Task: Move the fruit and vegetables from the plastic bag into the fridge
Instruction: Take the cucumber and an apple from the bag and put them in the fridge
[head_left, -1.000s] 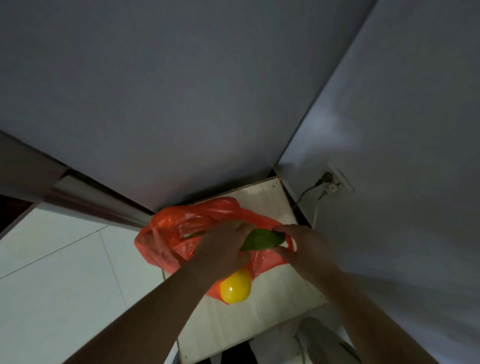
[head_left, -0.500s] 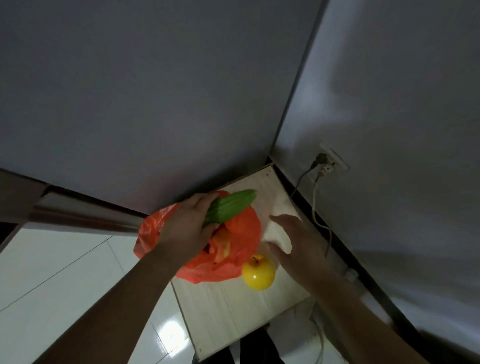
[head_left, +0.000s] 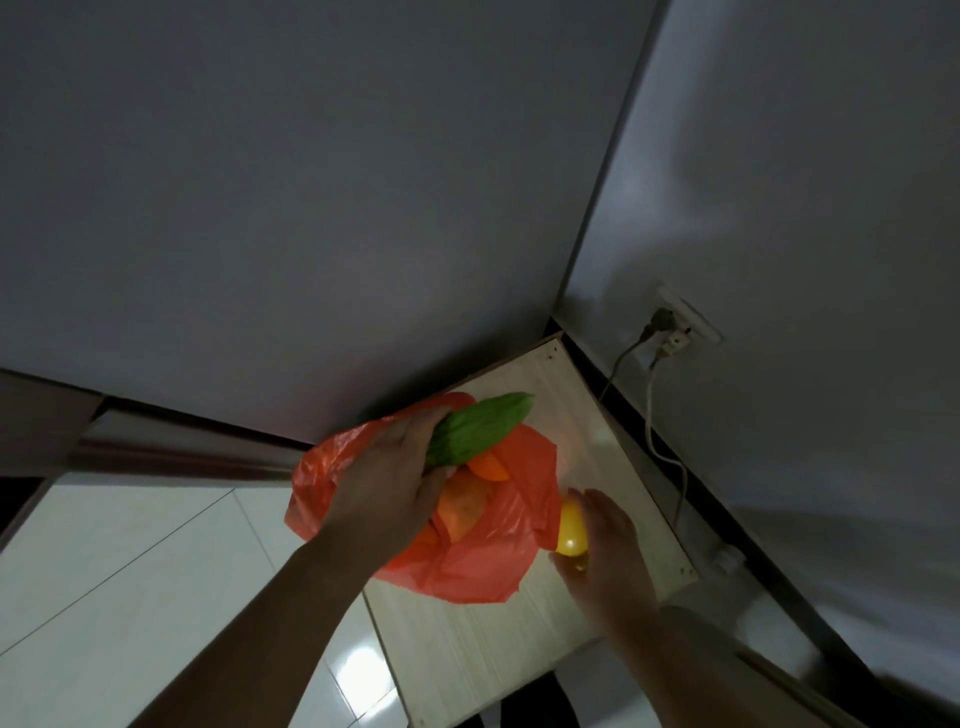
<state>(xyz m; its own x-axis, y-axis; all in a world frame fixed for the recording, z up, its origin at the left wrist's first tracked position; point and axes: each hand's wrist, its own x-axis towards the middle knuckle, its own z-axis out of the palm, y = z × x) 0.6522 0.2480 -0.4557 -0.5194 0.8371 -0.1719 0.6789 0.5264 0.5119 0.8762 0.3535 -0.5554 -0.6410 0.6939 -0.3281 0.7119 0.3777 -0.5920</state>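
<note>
We take this for a room in a home. Plain grey walls (head_left: 363, 182) meet in a corner, and a small cabinet top (head_left: 519, 665) in light wood grain is pushed into that corner. On the right-hand wall, just past the surface's far right corner, we see a household wall socket (head_left: 685, 327) with plugs in it, and two cords (head_left: 655, 431) trail down along the surface's right edge. Glossy white floor tiles (head_left: 130, 571) lie beyond its left edge. A thin red plastic bag (head_left: 467, 571) of produce sits on the surface, with a cucumber (head_left: 483, 428) and a yellow fruit (head_left: 570, 530). To us that looks like ordinary household shopping.
</note>
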